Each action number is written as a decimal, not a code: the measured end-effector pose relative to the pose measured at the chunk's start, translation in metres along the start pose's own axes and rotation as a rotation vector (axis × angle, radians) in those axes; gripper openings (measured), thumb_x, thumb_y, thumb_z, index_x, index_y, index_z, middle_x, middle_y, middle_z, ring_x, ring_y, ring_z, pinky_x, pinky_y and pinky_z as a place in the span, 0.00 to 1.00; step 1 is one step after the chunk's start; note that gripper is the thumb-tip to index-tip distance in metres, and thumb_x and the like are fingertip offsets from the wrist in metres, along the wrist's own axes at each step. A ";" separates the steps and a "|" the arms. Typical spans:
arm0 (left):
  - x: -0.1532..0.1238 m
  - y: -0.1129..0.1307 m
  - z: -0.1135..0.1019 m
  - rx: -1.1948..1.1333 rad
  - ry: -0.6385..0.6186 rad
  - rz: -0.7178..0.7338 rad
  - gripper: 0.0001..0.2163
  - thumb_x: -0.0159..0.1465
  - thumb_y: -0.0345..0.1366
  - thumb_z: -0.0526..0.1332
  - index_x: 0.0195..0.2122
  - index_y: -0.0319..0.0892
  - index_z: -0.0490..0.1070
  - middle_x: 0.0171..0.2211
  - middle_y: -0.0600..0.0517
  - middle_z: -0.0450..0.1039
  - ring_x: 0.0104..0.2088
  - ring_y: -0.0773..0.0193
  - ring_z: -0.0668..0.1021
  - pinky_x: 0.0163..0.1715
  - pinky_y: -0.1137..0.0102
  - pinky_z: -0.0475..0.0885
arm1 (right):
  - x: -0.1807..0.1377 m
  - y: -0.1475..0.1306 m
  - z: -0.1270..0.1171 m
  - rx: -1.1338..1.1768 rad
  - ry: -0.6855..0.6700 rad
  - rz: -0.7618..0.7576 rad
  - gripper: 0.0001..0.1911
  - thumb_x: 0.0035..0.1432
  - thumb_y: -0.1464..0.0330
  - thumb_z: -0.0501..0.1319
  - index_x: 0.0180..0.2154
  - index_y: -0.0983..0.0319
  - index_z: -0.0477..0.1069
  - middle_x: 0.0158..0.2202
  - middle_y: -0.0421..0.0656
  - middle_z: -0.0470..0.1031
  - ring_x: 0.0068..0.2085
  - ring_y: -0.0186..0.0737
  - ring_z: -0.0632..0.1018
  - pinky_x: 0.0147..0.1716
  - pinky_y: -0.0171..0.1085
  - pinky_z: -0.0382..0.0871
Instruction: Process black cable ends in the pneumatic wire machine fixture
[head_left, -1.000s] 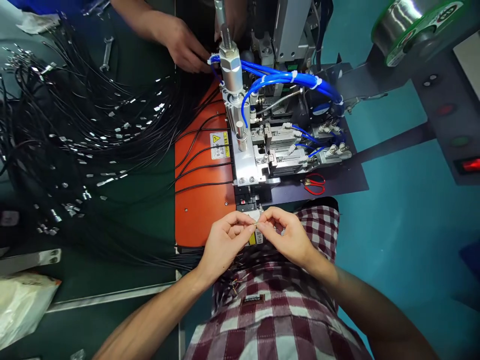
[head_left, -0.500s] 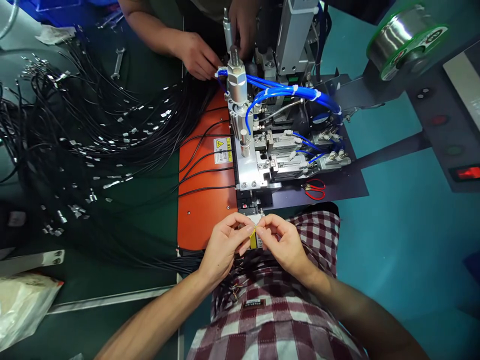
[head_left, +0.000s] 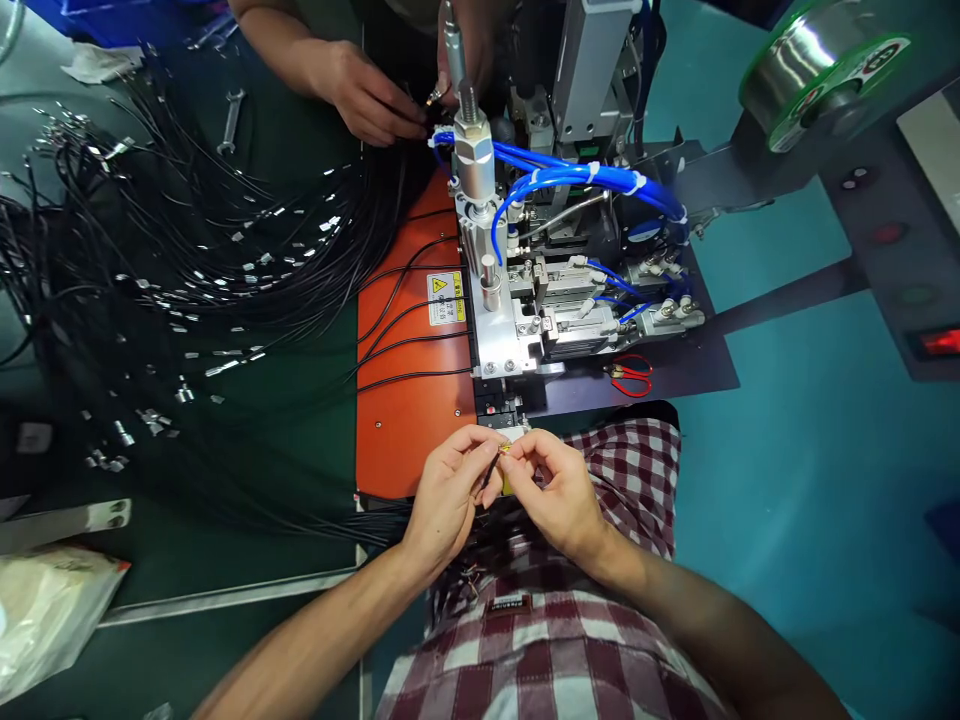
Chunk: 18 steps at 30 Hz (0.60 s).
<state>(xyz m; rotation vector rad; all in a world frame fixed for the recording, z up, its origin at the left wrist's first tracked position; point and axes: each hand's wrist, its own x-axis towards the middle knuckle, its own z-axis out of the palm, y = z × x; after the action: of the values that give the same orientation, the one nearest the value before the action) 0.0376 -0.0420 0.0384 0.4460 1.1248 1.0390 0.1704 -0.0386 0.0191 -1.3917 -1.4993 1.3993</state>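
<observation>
My left hand (head_left: 444, 497) is closed in a pinch on a thin black cable (head_left: 490, 470), just above my lap. The cable's tip (head_left: 505, 448) is small and yellowish, and its details are too small to make out. My right hand (head_left: 561, 492) pinches at that tip with thumb and forefinger, the two hands nearly touching. Just beyond them stands the front of a metal machine (head_left: 499, 345) with a red-orange plate (head_left: 409, 440), across which several black cables run. A yellow label on the machine front is partly hidden behind my fingers.
Many black cables (head_left: 225, 270) with shiny ends cover the green table at left, near a wrench (head_left: 232, 122). Red-handled scissors (head_left: 631, 376) lie right of the machine. A solder wire spool (head_left: 817, 70) hangs upper right. A co-worker's hand (head_left: 375, 100) works at the top.
The black cable between my fingers now shows, its tip tilted up toward my right hand. My right hand has shifted slightly left. The co-worker's hand has moved left.
</observation>
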 end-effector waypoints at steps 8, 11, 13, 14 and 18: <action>0.000 0.002 0.000 0.071 0.022 0.031 0.09 0.60 0.38 0.65 0.33 0.39 0.69 0.25 0.58 0.63 0.15 0.81 0.61 0.17 0.77 0.49 | 0.000 -0.001 -0.002 0.023 -0.011 -0.018 0.08 0.61 0.67 0.58 0.30 0.61 0.68 0.27 0.38 0.70 0.27 0.32 0.69 0.29 0.33 0.65; 0.000 0.001 0.000 0.076 0.034 0.021 0.09 0.61 0.39 0.64 0.32 0.39 0.67 0.23 0.60 0.61 0.15 0.80 0.61 0.16 0.77 0.48 | 0.000 -0.001 -0.002 0.027 -0.015 -0.013 0.07 0.62 0.67 0.58 0.31 0.61 0.68 0.28 0.39 0.70 0.28 0.32 0.69 0.29 0.33 0.65; 0.000 -0.001 0.000 0.073 0.025 0.019 0.10 0.61 0.40 0.63 0.33 0.39 0.66 0.22 0.60 0.61 0.15 0.80 0.60 0.17 0.77 0.48 | 0.000 -0.001 -0.003 0.021 -0.022 -0.011 0.07 0.62 0.67 0.58 0.31 0.61 0.68 0.28 0.39 0.70 0.28 0.33 0.69 0.29 0.33 0.65; 0.000 -0.002 0.000 0.069 0.017 0.020 0.10 0.62 0.41 0.63 0.33 0.39 0.66 0.21 0.60 0.60 0.15 0.80 0.60 0.17 0.77 0.49 | 0.000 -0.001 -0.003 0.017 -0.027 -0.011 0.07 0.62 0.67 0.58 0.31 0.61 0.68 0.28 0.39 0.69 0.28 0.33 0.69 0.28 0.33 0.65; 0.000 -0.004 0.000 0.046 -0.017 0.019 0.10 0.63 0.41 0.61 0.33 0.40 0.65 0.19 0.61 0.59 0.15 0.79 0.60 0.18 0.77 0.49 | 0.001 0.000 -0.005 0.009 -0.042 -0.011 0.07 0.62 0.67 0.57 0.30 0.61 0.67 0.28 0.40 0.69 0.28 0.34 0.68 0.28 0.33 0.64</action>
<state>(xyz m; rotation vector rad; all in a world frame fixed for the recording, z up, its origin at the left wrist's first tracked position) 0.0391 -0.0444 0.0353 0.5018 1.1334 1.0256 0.1752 -0.0365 0.0201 -1.3539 -1.5235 1.4350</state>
